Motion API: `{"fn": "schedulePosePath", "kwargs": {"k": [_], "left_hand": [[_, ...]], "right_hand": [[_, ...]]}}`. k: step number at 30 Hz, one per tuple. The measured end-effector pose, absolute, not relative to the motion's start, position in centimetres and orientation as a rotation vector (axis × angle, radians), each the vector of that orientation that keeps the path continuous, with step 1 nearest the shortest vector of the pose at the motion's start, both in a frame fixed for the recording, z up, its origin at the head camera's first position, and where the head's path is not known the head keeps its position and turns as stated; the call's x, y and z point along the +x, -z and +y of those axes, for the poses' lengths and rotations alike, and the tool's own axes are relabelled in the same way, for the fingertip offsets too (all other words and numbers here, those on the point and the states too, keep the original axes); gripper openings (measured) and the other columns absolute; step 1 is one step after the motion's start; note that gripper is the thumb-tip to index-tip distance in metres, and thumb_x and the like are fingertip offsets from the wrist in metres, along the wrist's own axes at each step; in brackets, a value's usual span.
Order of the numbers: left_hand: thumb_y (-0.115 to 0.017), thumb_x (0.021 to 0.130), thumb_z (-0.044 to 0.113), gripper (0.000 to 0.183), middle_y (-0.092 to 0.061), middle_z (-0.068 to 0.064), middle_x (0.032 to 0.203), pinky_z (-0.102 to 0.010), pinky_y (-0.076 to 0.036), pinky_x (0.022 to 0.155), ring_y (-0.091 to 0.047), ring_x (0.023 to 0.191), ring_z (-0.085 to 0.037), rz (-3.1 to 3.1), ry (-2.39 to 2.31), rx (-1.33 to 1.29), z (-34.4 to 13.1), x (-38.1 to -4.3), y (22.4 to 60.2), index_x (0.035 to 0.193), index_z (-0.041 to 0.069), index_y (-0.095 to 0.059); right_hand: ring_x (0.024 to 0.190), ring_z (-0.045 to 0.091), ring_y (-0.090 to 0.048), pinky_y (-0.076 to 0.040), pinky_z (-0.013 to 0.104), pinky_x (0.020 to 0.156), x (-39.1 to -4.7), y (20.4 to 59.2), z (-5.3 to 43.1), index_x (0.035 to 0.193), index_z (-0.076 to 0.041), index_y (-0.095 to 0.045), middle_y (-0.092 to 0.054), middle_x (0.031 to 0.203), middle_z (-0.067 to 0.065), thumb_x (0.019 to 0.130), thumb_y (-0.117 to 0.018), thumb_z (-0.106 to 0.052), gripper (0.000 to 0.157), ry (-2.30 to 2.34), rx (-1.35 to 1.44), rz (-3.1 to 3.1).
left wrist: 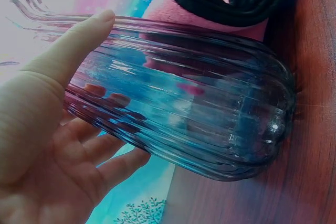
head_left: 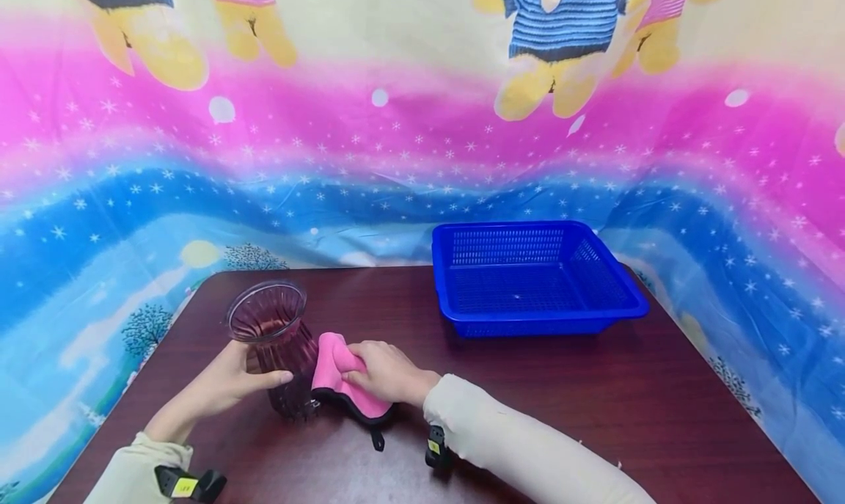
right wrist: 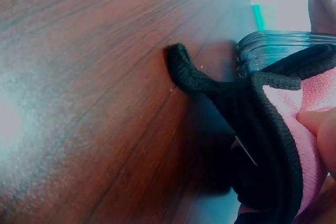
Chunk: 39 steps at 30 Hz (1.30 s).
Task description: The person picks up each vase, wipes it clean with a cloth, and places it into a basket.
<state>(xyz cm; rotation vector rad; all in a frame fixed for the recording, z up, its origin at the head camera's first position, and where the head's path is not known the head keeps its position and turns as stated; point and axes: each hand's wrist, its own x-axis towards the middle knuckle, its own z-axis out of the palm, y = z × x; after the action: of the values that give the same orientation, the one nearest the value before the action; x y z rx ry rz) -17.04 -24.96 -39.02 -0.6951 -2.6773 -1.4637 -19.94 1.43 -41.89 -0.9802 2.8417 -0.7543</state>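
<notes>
A ribbed, purple-tinted glass vase [head_left: 287, 364] with a flared rim stands at the left of the table, tilted slightly. My left hand [head_left: 231, 379] grips it below the rim, thumb along the near side and fingers behind, as the left wrist view shows through the glass [left wrist: 210, 103]. In my right hand [head_left: 386, 372] is a bunched pink cloth [head_left: 330, 368] with black edging, held between thumb and fingers. The cloth is right at the vase's right side. Its black hanging loop [right wrist: 184, 72] dangles close over the table in the right wrist view.
A blue plastic basket [head_left: 528, 317] with perforated walls sits at the back right of the dark wooden table [head_left: 561, 416]. Behind the table hangs a colourful printed curtain [head_left: 396, 144]. Both wrists wear black straps, the left one [head_left: 188, 483] low in the head view.
</notes>
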Motion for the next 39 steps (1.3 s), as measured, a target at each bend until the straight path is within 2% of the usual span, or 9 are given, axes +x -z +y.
{"fn": "schedulePosePath", "kwargs": {"k": [20, 28, 39], "left_hand": [[-0.076, 0.082, 0.013, 0.071, -0.057, -0.025, 0.13, -0.017, -0.054, 0.086, -0.057, 0.103, 0.013, -2.718, 1.46, -0.676, -25.0, -17.1, 39.1, 0.14, 0.002, -0.038], [-0.076, 0.082, 0.013, 0.07, -0.057, -0.027, 0.129, -0.017, -0.054, 0.085, -0.057, 0.103, 0.013, -2.706, 1.466, -0.677, -24.9, -16.8, 38.9, 0.139, 0.0, -0.038], [-0.077, 0.082, 0.015, 0.072, -0.056, -0.025, 0.132, -0.017, -0.053, 0.087, -0.055, 0.104, 0.015, -2.728, 1.428, -0.651, -24.9, -16.8, 39.1, 0.14, 0.002, -0.038]], "right_hand": [[0.07, 0.007, -0.05, -0.039, 0.017, 0.058, -19.8, 43.0, 1.8, 0.097, -0.019, -0.066, -0.058, 0.075, -0.007, 0.089, -0.067, -0.034, 0.016, 0.706, -0.946, 2.83], [0.072, 0.006, -0.052, -0.04, 0.018, 0.061, -19.8, 43.2, 1.9, 0.105, -0.019, -0.066, -0.061, 0.079, -0.007, 0.09, -0.066, -0.035, 0.022, 0.713, -0.953, 2.827], [0.071, 0.006, -0.051, -0.041, 0.015, 0.06, -19.6, 42.9, 2.1, 0.103, -0.019, -0.064, -0.057, 0.077, -0.008, 0.091, -0.065, -0.034, 0.019, 0.805, -0.95, 2.805]]}}
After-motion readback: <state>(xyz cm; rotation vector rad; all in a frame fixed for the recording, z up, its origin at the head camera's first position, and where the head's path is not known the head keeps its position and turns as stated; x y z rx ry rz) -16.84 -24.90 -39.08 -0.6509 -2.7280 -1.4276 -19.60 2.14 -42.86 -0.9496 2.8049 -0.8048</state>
